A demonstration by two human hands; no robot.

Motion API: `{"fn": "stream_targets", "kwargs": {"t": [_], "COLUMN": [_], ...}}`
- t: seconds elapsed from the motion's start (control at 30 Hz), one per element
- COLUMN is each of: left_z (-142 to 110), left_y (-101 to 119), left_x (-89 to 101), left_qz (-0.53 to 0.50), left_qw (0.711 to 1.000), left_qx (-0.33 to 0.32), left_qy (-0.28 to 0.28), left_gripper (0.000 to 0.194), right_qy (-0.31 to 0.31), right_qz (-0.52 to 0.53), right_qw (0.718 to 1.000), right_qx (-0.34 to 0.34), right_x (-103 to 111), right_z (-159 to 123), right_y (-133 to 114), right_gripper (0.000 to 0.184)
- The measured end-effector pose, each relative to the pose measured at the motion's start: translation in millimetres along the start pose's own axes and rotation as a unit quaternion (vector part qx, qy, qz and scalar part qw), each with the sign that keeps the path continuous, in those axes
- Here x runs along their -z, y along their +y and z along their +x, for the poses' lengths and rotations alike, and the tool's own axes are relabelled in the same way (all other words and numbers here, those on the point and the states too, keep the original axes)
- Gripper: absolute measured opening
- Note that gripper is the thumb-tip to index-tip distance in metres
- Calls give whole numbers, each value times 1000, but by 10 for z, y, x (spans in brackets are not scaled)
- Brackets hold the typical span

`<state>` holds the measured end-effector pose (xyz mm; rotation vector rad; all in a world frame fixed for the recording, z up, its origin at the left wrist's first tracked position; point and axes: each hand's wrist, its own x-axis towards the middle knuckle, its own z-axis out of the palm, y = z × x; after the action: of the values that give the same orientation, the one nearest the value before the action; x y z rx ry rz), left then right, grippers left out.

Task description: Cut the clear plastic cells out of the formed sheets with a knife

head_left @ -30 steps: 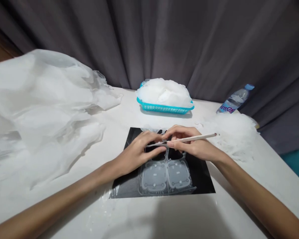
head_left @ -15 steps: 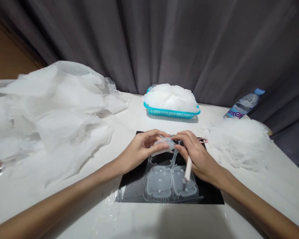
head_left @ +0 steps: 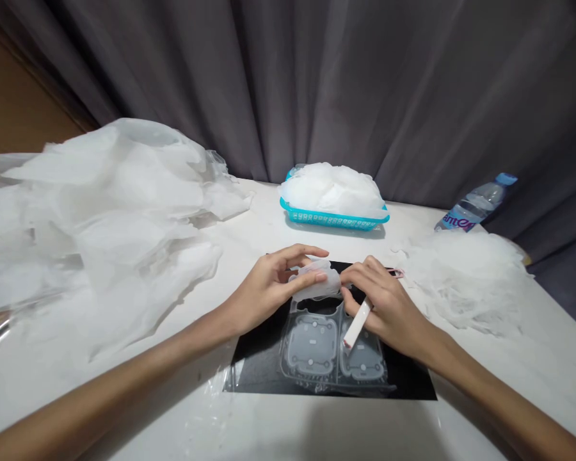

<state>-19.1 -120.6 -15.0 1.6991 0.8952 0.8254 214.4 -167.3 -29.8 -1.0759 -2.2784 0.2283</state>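
Ctr frame: L hand (head_left: 271, 280) grips translucent wht sheet (head_left: 330, 283), curled, thin; R hand (head_left: 388, 306) grips wht stick (head_left: 358, 325) alongside.

Indoor workspace, exact type unclear: white table (head_left: 269, 429); grey curtain (head_left: 317, 77), behind table; blue basket (head_left: 336, 220), white-sheet heap (head_left: 125, 192), on table.
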Motion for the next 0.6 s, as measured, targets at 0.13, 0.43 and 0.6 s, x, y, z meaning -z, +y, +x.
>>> {"fn": "stream_targets", "kwargs": {"t": [0.13,0.43,0.6], "left_z": [10,-44,-74], "left_y": [-12,-8,4], "left_x": [5,6,-8], "left_qz": [16,56,44], "left_qw": [1000,997,996], "left_qx": [-9,-39,-67], "left_qy": [3,23,30], "left_gripper": [36,36,36], "right_qy": [2,-1,-13], "right_qz": [8,-2,7], "right_qw": [1000,1000,1000], "right_qx": [4,8,11], "right_x": [-1,-4,21], "right_z": [3,2,4], "right_y": [1,-23,-30], "right_gripper": [16,16,14]}}
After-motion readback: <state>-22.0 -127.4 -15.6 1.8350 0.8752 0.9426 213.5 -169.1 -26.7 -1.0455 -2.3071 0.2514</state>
